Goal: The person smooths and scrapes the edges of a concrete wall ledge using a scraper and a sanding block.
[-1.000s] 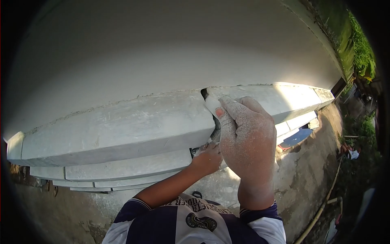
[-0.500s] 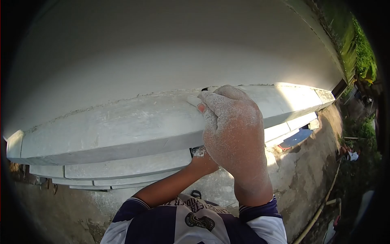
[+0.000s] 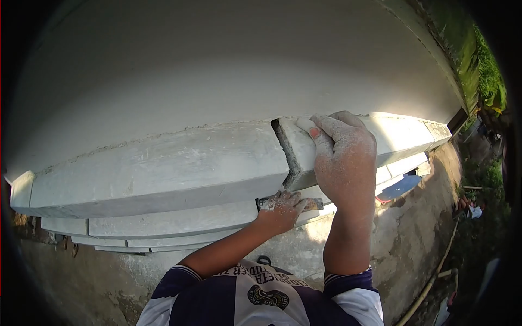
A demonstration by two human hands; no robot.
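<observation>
A pale grey slab ledge (image 3: 163, 157) runs along the wall, with a dark, rough-edged gap (image 3: 286, 149) cut across it. My right hand (image 3: 348, 155), coated in white dust, is just right of that gap over the ledge's top. Its thumb and fingers are closed on a small pale flat piece (image 3: 305, 125), mostly hidden by the hand. Below the ledge's front edge, my left hand (image 3: 280, 212) rests with fingers spread on a dark flat strip (image 3: 312, 205) lying over the lower slabs. White dust covers its fingers too.
A smooth grey wall (image 3: 217, 65) rises behind the ledge. More slabs (image 3: 168, 221) are stacked underneath. A blue object (image 3: 398, 187) lies beneath them on the right, above stained concrete ground (image 3: 405, 239). A long pole (image 3: 429, 282) lies at the right, near plants.
My right hand has moved right along the ledge with the pale piece, uncovering the gap. My left hand, mostly hidden before, now shows fully.
</observation>
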